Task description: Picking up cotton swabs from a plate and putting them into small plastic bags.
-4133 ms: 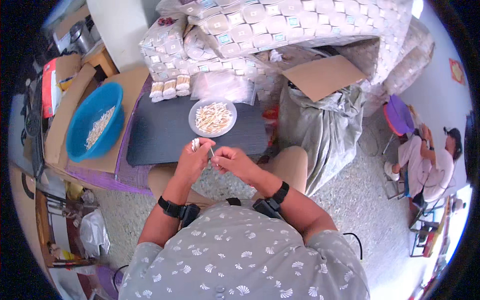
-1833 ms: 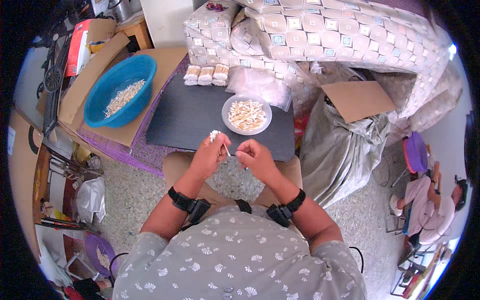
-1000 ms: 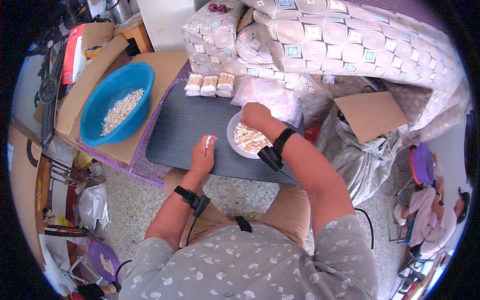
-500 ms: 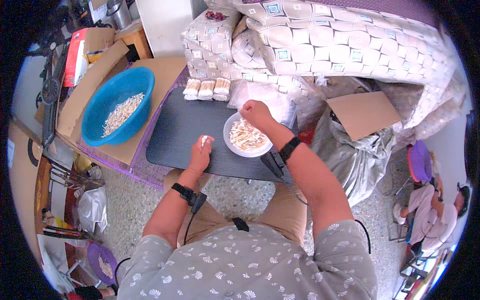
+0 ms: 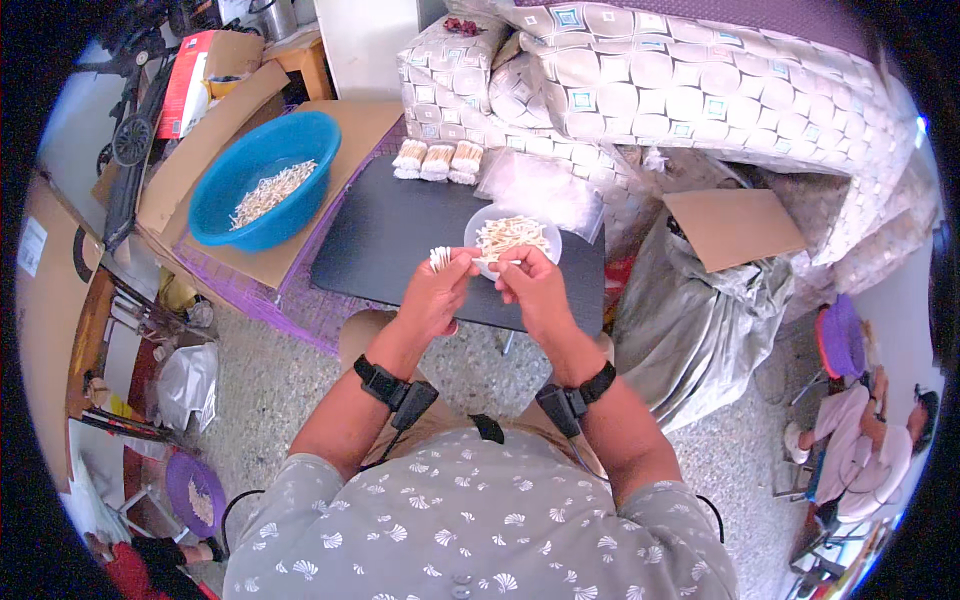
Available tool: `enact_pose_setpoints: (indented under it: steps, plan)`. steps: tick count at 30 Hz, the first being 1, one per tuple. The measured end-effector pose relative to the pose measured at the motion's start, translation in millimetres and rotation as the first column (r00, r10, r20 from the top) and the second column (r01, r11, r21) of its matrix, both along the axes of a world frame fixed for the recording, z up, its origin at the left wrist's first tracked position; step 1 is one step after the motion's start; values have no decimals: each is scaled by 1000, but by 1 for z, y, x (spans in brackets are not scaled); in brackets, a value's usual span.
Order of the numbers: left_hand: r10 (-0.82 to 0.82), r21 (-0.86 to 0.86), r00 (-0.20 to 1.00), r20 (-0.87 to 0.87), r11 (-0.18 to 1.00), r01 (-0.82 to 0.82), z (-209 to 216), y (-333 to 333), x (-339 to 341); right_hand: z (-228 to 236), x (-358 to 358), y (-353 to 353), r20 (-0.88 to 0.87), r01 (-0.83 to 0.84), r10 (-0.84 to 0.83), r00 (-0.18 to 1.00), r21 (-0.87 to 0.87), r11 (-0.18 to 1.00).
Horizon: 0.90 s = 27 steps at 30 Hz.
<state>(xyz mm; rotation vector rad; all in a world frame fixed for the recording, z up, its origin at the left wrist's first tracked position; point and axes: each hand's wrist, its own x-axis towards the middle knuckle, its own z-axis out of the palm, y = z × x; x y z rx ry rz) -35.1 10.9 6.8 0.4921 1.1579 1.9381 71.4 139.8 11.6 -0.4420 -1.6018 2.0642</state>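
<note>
Several cotton swabs (image 5: 440, 259), white tips side by side, left hand (image 5: 432, 298) pinching them, right hand (image 5: 541, 292) pinching 1 slim swab (image 5: 496, 261).

Speckled grey floor (image 5: 262, 365), dark worktop (image 5: 390, 225) before a long patterned sofa (image 5: 720, 90), pale wall (image 5: 905, 320) at right, bright light (image 5: 921, 130) at the upper right edge.

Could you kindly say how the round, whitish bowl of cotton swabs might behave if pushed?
The bowl would probably slide rather than tip, as it appears to sit level on the flat, dark tabletop. It seems fairly light, since its visible load is thin, white-tipped swabs. Those lie loosely heaped, so a sharp push might spill some.
</note>
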Motion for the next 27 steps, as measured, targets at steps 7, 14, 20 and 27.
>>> enact_pose_setpoints:
  steps: [7,14,20,27]
  plan:
    - [39,-17,990,-133,999,-41,7,-11,14,-6,25,-17,71,1,-9,997,109,994]
    - [-3,-161,951,-310,986,-50,11,-21,25,-4,39,-23,83,18,-37,996,219,976]
    - [-64,-224,941,-333,974,-14,7,-22,34,-4,44,-25,-31,118,-114,993,290,950]
    - [-137,-216,894,-427,975,46,-14,-17,45,4,50,-32,-106,6,-4,994,17,1000]
